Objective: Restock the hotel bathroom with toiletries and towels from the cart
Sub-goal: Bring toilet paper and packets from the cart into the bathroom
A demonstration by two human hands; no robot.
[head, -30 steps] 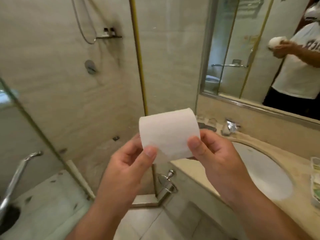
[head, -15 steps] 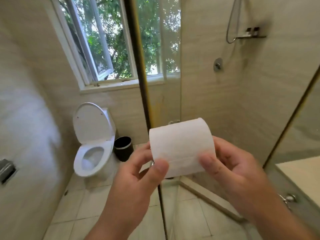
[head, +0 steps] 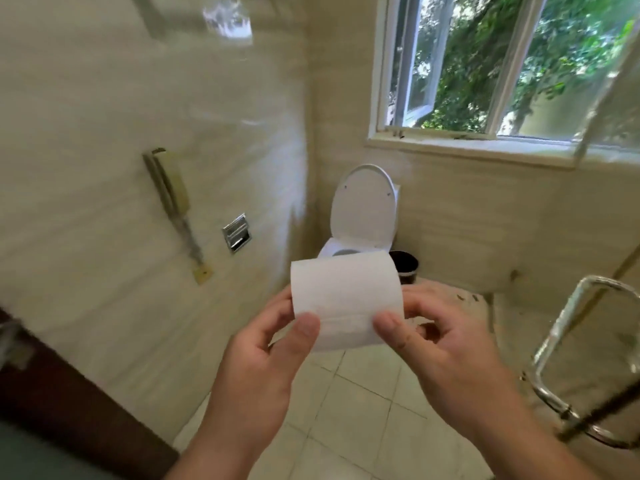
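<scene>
A roll of toilet paper [head: 346,299] is held up in mid-air in front of the toilet [head: 363,206], lying sideways between both hands. The left hand [head: 258,368] and the right hand [head: 446,362] each have a closed grip on one end of it, with the thumb pressed on the near face and the fingers curled behind. The roll looks light and soft, so a hard squeeze would likely dent it, and a loose outer sheet could unwind. Taking it by the two ends, or through the hollow core, seems the safest hold. A chrome fitting [head: 237,233] set in the left wall [head: 104,133], well apart from the roll, is probably the holder it belongs in. A dark bin [head: 405,266] stands just beside the toilet.
</scene>
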